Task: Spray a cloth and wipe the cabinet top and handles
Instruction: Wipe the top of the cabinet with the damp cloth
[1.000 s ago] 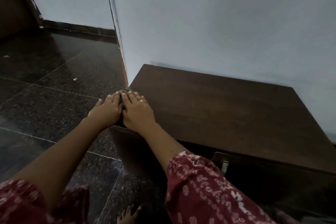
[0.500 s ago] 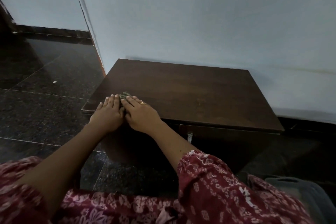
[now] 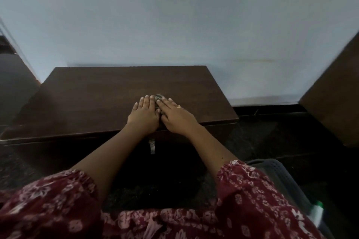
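Note:
A low dark brown wooden cabinet (image 3: 93, 93) stands against the pale wall. My left hand (image 3: 143, 114) and my right hand (image 3: 174, 115) lie flat side by side on its top, right of the middle and near the front edge. Both press down on a small dark greenish cloth (image 3: 159, 97); only a bit of it shows between and beyond my fingertips. A ring sits on my right hand. Below the front edge, between my forearms, hangs a small metal handle (image 3: 152, 146) on the cabinet's front.
The floor is dark polished stone (image 3: 272, 137). Another brown wooden piece of furniture (image 3: 334, 103) stands at the right. A grey perforated basket (image 3: 281, 176) sits at my lower right, with a white and green bottle (image 3: 316, 211) beside it. My patterned red sleeves fill the foreground.
Both hands have slid the cloth from the cabinet top's left front corner rightward to right of its middle. The view has swung right with them.

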Demonstrator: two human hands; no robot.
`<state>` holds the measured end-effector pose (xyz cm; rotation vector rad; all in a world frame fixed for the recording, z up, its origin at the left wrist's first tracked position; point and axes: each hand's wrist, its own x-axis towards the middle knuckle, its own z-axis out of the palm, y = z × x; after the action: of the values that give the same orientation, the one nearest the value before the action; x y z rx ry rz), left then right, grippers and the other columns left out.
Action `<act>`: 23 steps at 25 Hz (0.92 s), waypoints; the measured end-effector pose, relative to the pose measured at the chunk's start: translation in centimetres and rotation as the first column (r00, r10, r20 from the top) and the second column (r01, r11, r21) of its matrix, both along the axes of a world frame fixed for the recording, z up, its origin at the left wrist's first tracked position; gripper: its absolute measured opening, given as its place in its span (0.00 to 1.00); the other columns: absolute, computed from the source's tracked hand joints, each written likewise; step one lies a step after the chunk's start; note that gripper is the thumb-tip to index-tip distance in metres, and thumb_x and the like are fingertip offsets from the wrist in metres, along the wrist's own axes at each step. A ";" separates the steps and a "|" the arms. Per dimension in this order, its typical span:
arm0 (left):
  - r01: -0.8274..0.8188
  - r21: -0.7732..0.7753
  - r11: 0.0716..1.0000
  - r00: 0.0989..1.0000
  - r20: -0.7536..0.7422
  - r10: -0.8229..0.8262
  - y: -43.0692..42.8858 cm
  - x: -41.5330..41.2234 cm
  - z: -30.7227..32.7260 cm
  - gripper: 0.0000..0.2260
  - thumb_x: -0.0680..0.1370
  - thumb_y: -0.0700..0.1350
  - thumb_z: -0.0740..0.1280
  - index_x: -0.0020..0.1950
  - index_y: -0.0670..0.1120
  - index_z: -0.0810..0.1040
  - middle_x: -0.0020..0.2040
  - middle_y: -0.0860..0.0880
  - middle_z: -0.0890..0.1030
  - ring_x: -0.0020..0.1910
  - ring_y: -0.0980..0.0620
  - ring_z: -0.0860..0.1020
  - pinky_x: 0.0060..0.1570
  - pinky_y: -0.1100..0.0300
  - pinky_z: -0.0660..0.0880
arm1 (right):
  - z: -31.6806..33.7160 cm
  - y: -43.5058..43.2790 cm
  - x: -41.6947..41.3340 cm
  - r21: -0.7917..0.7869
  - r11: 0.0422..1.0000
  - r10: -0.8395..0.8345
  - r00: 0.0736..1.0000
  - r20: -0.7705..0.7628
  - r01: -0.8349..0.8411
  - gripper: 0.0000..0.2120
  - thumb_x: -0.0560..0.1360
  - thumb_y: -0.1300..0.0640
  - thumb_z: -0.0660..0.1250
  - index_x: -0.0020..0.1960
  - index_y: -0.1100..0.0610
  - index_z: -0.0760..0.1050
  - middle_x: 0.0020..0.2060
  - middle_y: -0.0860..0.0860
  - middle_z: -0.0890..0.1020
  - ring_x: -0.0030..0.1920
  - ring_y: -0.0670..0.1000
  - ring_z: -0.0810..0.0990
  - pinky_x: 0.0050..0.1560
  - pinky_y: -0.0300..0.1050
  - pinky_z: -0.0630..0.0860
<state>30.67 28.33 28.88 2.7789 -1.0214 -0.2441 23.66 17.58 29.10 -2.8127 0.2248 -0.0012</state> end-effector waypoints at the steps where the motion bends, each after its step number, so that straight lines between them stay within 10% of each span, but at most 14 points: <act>1: 0.018 -0.008 1.000 1.000 -0.004 -0.018 -1.4 -0.4 -0.1 0.25 0.82 0.49 0.45 0.76 0.39 0.44 0.78 0.41 0.46 0.77 0.45 0.45 0.75 0.51 0.44 | 0.0 -1.1 -0.7 -0.002 1.000 -0.029 1.000 0.003 0.029 0.24 0.80 0.54 0.49 0.75 0.53 0.50 0.76 0.52 0.53 0.76 0.52 0.50 0.74 0.52 0.51; 23: 0.392 -0.263 0.882 0.887 -0.145 -0.438 -14.5 -4.6 -0.5 0.22 0.82 0.45 0.49 0.77 0.49 0.49 0.78 0.48 0.52 0.77 0.45 0.47 0.74 0.46 0.44 | 1.1 -8.7 -8.1 -0.185 0.771 -0.607 0.791 0.078 0.610 0.22 0.78 0.58 0.57 0.71 0.59 0.59 0.69 0.59 0.66 0.68 0.60 0.66 0.62 0.56 0.69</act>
<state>26.03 13.86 28.37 2.2511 -1.4815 -0.4240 15.53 8.92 30.18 -2.7892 1.1898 -0.2023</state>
